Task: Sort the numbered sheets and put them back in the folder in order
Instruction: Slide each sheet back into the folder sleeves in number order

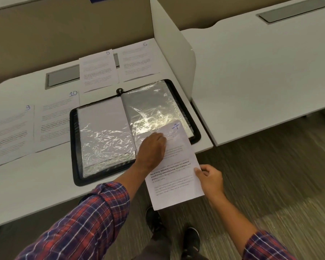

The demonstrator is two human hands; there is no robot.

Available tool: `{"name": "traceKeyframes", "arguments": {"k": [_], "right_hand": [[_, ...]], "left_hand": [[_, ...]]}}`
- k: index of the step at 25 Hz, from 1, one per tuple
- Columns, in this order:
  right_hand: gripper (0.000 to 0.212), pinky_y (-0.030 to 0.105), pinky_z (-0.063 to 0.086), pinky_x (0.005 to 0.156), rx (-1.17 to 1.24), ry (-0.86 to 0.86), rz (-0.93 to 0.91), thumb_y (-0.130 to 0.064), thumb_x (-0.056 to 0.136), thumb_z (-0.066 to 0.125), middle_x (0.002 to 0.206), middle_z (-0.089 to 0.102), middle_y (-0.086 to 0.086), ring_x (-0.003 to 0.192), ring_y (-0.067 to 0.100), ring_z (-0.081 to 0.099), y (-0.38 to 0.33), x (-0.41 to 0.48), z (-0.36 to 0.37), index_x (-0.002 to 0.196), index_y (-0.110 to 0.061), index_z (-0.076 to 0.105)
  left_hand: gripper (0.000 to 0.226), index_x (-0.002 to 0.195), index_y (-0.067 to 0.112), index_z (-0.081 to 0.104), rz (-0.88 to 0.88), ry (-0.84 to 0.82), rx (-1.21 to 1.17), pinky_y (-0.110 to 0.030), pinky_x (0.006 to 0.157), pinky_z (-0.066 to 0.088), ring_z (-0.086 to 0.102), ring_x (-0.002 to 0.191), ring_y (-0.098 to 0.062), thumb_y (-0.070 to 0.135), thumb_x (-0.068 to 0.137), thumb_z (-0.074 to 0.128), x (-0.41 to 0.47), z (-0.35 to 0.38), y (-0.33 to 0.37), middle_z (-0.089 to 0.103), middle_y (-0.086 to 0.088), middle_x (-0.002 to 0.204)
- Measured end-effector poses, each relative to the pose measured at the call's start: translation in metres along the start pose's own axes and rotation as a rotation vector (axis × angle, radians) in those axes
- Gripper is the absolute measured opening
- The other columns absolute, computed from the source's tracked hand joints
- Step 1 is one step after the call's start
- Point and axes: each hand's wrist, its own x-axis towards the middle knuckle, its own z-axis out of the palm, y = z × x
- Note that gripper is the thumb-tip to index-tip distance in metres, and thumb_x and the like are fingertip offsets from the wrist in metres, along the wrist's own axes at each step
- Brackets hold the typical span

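folder (pixel 195 133) open at worktop (pixel 45 184) front-right corner. sheet 7 (pixel 174 177) top on right sleeve, rest overhangs front edge. left hand (pixel 152 147) on its top, grip unclear; right hand (pixel 211 178) pinches its right edge.

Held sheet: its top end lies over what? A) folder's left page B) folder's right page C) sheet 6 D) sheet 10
B: the top end of the held sheet overlaps the lower corner of the right page of the folder, next to the left hand; the right hand pinches the sheet's right edge.
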Motion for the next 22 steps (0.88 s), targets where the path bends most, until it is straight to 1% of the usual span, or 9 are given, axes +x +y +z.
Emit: {"name": "traceKeyframes", "arguments": {"k": [3, 6, 9, 11, 13, 15, 18, 19, 22], "right_hand": [[0.007, 0.047, 0.066, 0.077, 0.068, -0.009, -0.037, -0.025, 0.102, 0.067, 0.094, 0.077, -0.002, 0.084, 0.017, 0.076, -0.005, -0.002, -0.005, 0.1, -0.022, 0.073], [0.007, 0.041, 0.065, 0.078, 0.189, 0.006, -0.025, -0.022, 0.101, 0.068, 0.096, 0.077, 0.0, 0.09, 0.021, 0.075, -0.023, 0.006, 0.001, 0.098, -0.024, 0.074], [0.006, 0.039, 0.064, 0.081, 0.349, -0.011, 0.035, -0.022, 0.099, 0.071, 0.104, 0.076, 0.006, 0.097, 0.026, 0.074, -0.033, 0.018, 0.003, 0.103, -0.02, 0.075], [0.024, 0.043, 0.063, 0.087, 0.529, -0.041, 0.069, -0.032, 0.094, 0.077, 0.11, 0.076, 0.009, 0.103, 0.029, 0.073, -0.027, 0.016, -0.005, 0.113, -0.017, 0.075], [0.045, 0.051, 0.058, 0.097, 0.71, -0.124, 0.121, -0.044, 0.09, 0.079, 0.119, 0.075, 0.013, 0.111, 0.031, 0.072, -0.005, 0.005, -0.015, 0.125, -0.017, 0.07], [0.057, 0.056, 0.054, 0.103, 0.772, -0.245, 0.143, -0.048, 0.088, 0.077, 0.125, 0.072, 0.015, 0.116, 0.031, 0.07, 0.021, -0.014, -0.016, 0.132, -0.014, 0.065], [0.057, 0.06, 0.055, 0.101, 0.735, -0.338, 0.227, -0.035, 0.087, 0.081, 0.128, 0.072, 0.016, 0.115, 0.035, 0.071, 0.046, -0.041, 0.003, 0.136, -0.013, 0.06], [0.054, 0.059, 0.057, 0.098, 0.7, -0.346, 0.246, -0.028, 0.089, 0.081, 0.126, 0.073, 0.016, 0.112, 0.035, 0.073, 0.047, -0.046, 0.013, 0.135, -0.013, 0.059], [0.035, 0.052, 0.063, 0.088, 0.654, -0.305, 0.263, -0.015, 0.098, 0.069, 0.12, 0.075, 0.011, 0.107, 0.031, 0.075, 0.036, -0.051, 0.034, 0.131, -0.018, 0.06]], "left_hand": [[0.018, 0.094, 0.007, 0.067, -0.025, 0.015, -0.026, -0.04, 0.069, 0.056, 0.061, 0.081, -0.023, 0.015, 0.103, 0.053, 0.002, -0.003, 0.003, 0.068, -0.007, 0.095], [0.019, 0.091, 0.011, 0.064, -0.058, 0.034, -0.072, -0.04, 0.069, 0.055, 0.058, 0.075, -0.02, 0.016, 0.104, 0.051, 0.001, -0.005, 0.006, 0.065, -0.003, 0.091], [0.018, 0.09, 0.015, 0.059, -0.115, 0.058, -0.101, -0.046, 0.08, 0.056, 0.052, 0.076, -0.016, 0.018, 0.105, 0.049, 0.0, -0.002, 0.008, 0.059, 0.003, 0.089], [0.018, 0.09, 0.019, 0.056, -0.161, 0.046, -0.119, -0.053, 0.088, 0.054, 0.05, 0.081, -0.015, 0.02, 0.106, 0.048, 0.0, 0.001, 0.007, 0.053, 0.008, 0.092], [0.015, 0.092, 0.02, 0.056, -0.19, 0.023, -0.137, -0.057, 0.094, 0.052, 0.05, 0.085, -0.013, 0.021, 0.106, 0.05, 0.001, 0.003, 0.008, 0.052, 0.009, 0.094], [0.013, 0.093, 0.022, 0.055, -0.2, 0.006, -0.157, -0.059, 0.099, 0.049, 0.05, 0.086, -0.012, 0.022, 0.105, 0.05, 0.002, 0.004, 0.007, 0.053, 0.01, 0.095], [0.013, 0.093, 0.024, 0.054, -0.198, -0.024, -0.171, -0.062, 0.104, 0.045, 0.049, 0.088, -0.011, 0.021, 0.106, 0.05, 0.003, 0.004, 0.006, 0.054, 0.01, 0.097], [0.014, 0.093, 0.025, 0.054, -0.196, -0.039, -0.177, -0.063, 0.105, 0.044, 0.049, 0.088, -0.012, 0.021, 0.106, 0.05, 0.004, 0.003, 0.005, 0.054, 0.01, 0.097], [0.015, 0.09, 0.026, 0.053, -0.191, -0.056, -0.195, -0.064, 0.1, 0.048, 0.051, 0.085, -0.012, 0.022, 0.104, 0.052, 0.006, 0.0, 0.006, 0.055, 0.009, 0.094]]}}
